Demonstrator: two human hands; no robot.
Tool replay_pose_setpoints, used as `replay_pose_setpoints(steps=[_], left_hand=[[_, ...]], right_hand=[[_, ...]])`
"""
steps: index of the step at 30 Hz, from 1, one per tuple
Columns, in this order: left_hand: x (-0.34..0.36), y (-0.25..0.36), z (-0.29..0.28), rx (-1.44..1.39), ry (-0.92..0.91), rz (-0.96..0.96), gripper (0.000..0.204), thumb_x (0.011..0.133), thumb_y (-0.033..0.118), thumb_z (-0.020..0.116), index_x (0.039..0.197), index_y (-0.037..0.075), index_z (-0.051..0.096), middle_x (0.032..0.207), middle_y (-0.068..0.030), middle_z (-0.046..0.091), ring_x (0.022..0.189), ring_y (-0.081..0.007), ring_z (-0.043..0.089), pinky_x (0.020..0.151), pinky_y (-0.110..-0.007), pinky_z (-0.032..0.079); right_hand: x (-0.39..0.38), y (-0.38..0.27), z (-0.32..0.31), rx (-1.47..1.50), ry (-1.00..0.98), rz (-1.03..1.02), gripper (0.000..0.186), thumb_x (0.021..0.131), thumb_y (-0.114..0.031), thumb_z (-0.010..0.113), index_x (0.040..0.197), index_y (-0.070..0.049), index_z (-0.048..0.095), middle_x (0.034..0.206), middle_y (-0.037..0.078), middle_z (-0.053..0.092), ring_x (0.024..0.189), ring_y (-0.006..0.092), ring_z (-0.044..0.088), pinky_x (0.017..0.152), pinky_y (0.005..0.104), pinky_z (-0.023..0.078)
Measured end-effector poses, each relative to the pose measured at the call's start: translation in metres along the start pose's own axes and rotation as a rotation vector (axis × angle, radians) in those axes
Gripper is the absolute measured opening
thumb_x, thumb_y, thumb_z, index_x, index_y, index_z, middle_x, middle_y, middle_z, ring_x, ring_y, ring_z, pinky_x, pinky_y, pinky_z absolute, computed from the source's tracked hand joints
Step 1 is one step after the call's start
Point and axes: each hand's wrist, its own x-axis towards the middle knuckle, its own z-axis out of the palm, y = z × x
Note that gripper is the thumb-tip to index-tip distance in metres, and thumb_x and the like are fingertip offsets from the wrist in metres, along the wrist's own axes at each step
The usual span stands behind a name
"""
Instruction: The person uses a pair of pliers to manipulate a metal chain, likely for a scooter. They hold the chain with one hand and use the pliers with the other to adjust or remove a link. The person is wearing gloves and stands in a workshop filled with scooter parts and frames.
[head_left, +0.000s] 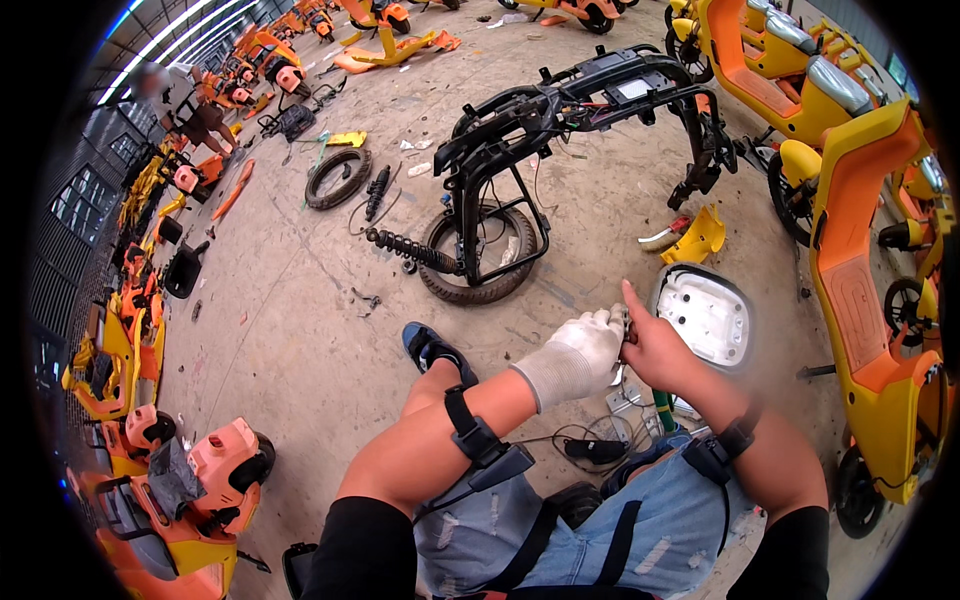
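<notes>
My left hand, in a whitish knit glove, is closed in front of my knees. It meets my bare right hand, whose index finger points up while the thumb and other fingers press on a small dark piece between the two hands. Most of that piece is hidden by my fingers, so its kind cannot be made out. Just beyond my right hand lies a white plastic shell with a grey rim, its hollow side up. Below the hands, thin cables and a black cable-like part rest on the floor.
A black scooter frame stands ahead, its shock absorber sticking out over a tyre. Another tyre lies farther left. Yellow-orange scooters line the right side; body panels and scooters fill the left. A person stands far left.
</notes>
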Motion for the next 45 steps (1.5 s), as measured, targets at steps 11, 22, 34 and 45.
replay_pose_setpoints(steps=[11,22,34,45], left_hand=[[0.004,0.007,0.002,-0.172,0.154,-0.006,0.063,0.080,0.018,0.070,0.131,-0.008,0.043,0.116,-0.0259,0.060,0.110,-0.0396,0.061,0.093,-0.043,0.051],[0.008,0.005,0.012,-0.108,0.194,0.007,0.059,0.079,0.008,0.064,0.132,-0.009,0.043,0.115,-0.0267,0.060,0.109,-0.0405,0.061,0.092,-0.043,0.051],[0.002,0.010,0.000,-0.160,0.125,0.042,0.051,0.084,0.007,0.057,0.131,-0.007,0.045,0.114,-0.0255,0.060,0.110,-0.0401,0.060,0.094,-0.043,0.049],[0.006,0.007,0.004,-0.223,0.204,0.105,0.052,0.083,0.004,0.052,0.134,-0.005,0.045,0.115,-0.0275,0.060,0.110,-0.0414,0.060,0.094,-0.045,0.049]], right_hand=[[0.005,0.005,0.003,-0.030,0.067,0.026,0.083,0.084,-0.007,0.060,0.151,0.008,0.014,0.087,0.027,0.068,0.080,0.0432,0.066,0.076,0.0468,0.053],[0.006,-0.001,-0.001,-0.081,0.067,0.093,0.081,0.084,-0.013,0.062,0.147,0.015,0.019,0.088,0.028,0.068,0.082,0.0421,0.067,0.075,0.0457,0.055],[-0.001,-0.001,-0.008,-0.004,0.039,0.079,0.083,0.083,-0.017,0.065,0.144,0.019,0.023,0.088,0.027,0.068,0.082,0.0386,0.068,0.074,0.0409,0.055],[-0.005,-0.009,-0.020,0.093,-0.004,0.094,0.083,0.084,-0.013,0.064,0.147,0.016,0.019,0.087,0.024,0.068,0.078,0.0332,0.067,0.073,0.0378,0.054]])
